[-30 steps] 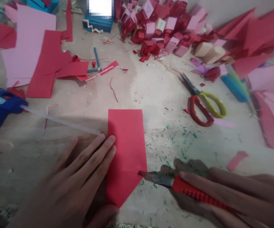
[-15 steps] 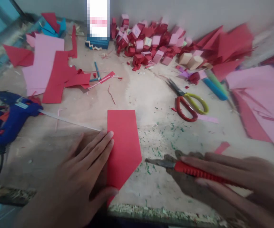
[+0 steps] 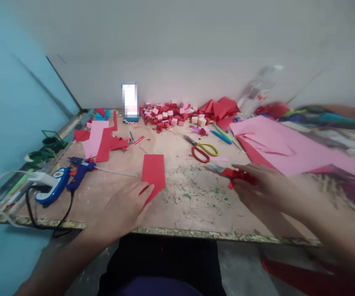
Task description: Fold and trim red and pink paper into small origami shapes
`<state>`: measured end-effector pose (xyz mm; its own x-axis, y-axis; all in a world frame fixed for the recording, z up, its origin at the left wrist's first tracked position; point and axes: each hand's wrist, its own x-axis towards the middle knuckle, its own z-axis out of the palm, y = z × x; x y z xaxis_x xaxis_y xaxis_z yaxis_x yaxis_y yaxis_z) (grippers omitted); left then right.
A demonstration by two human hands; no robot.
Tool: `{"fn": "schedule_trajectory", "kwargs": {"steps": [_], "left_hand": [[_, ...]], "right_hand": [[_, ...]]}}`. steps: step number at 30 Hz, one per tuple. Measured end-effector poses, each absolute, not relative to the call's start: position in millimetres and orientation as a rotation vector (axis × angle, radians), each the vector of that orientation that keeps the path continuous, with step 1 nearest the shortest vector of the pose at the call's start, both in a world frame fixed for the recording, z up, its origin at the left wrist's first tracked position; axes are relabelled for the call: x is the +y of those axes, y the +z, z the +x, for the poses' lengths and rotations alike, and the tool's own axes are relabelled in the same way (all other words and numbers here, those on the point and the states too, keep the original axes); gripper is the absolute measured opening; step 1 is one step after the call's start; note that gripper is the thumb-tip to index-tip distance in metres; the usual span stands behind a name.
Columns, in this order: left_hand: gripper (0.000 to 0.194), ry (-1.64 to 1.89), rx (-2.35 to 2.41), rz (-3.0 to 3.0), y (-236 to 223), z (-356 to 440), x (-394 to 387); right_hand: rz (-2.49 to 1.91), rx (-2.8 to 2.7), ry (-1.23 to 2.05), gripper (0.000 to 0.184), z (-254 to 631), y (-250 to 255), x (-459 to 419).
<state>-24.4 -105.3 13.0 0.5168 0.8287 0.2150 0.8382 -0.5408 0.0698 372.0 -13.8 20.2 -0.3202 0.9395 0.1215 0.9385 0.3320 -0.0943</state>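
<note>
A red paper piece [image 3: 153,171] with a pointed near end lies on the wooden table [image 3: 183,205]. My left hand [image 3: 125,209] rests flat on its near left part, fingers stretched out and pressing it down. My right hand [image 3: 266,189] is closed round a red-handled utility knife [image 3: 231,172], held above the table to the right of the paper, blade pointing left. The knife is apart from the paper.
A blue glue gun [image 3: 79,168] and a power strip [image 3: 52,187] lie at the left. Red-and-yellow scissors [image 3: 200,149] lie mid-table. Small red and pink paper boxes [image 3: 168,115] are heaped at the back. Large pink sheets [image 3: 285,146] cover the right; red and pink strips [image 3: 100,139] lie back left.
The view has pulled back and up, showing the whole table and wall. My right hand has lifted the knife away to the right of the paper. My left hand still holds the paper.
</note>
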Motion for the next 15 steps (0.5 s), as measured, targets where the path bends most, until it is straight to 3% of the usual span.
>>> {"fn": "schedule_trajectory", "kwargs": {"steps": [5,9,12,15], "left_hand": [[0.023,-0.153,-1.546,-2.646,61.2,-16.9,-105.6],[0.023,-0.354,-1.730,-2.685,64.8,-25.7,-74.2],[0.024,-1.102,-1.812,-2.775,62.5,-32.9,-36.6],[0.041,-2.063,-1.887,-2.638,59.8,-32.9,-6.7]], "right_hand": [[-1.504,-2.452,-0.004,0.049,350.9,31.3,-22.1],[-1.265,-2.397,0.277,0.050,303.7,52.5,-17.8],[-1.093,-2.250,0.633,0.058,268.4,68.5,2.0],[-0.937,-1.877,1.054,0.060,246.3,72.6,30.7]]}}
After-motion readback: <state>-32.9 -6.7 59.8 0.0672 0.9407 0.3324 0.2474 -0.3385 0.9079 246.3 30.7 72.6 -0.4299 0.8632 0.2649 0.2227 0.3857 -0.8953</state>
